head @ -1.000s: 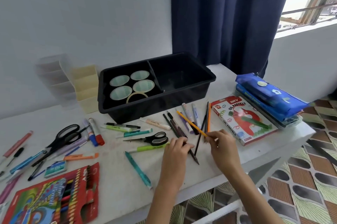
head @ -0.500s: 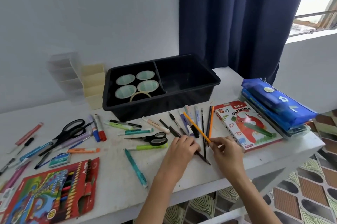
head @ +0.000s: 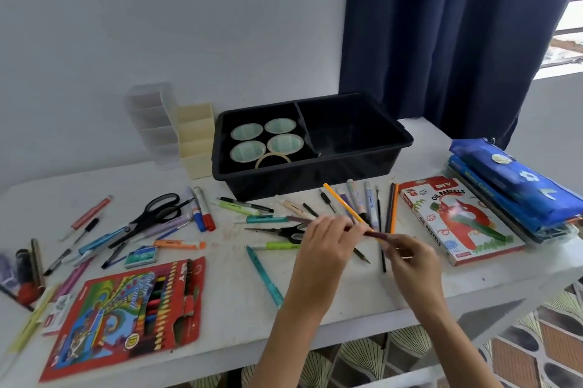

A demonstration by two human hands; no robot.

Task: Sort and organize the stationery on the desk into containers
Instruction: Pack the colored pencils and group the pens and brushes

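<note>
left hand (head: 325, 248) has its fingers curled over a thin dark maroon pencil (head: 378, 235), and right hand (head: 413, 258) pinches that pencil's other end along with a slim yellow pencil (head: 344, 206) angling away toward the glossy black plastic tray (head: 362, 163) beyond both hands. a flat cardboard oil pastels box (head: 454, 223) sits just right of the right hand, and a patch of scuffed white desk (head: 347, 302) runs from the wrists to the near edge

Head cam, looks fwd & down at desk (head: 227, 299), close range.
</note>
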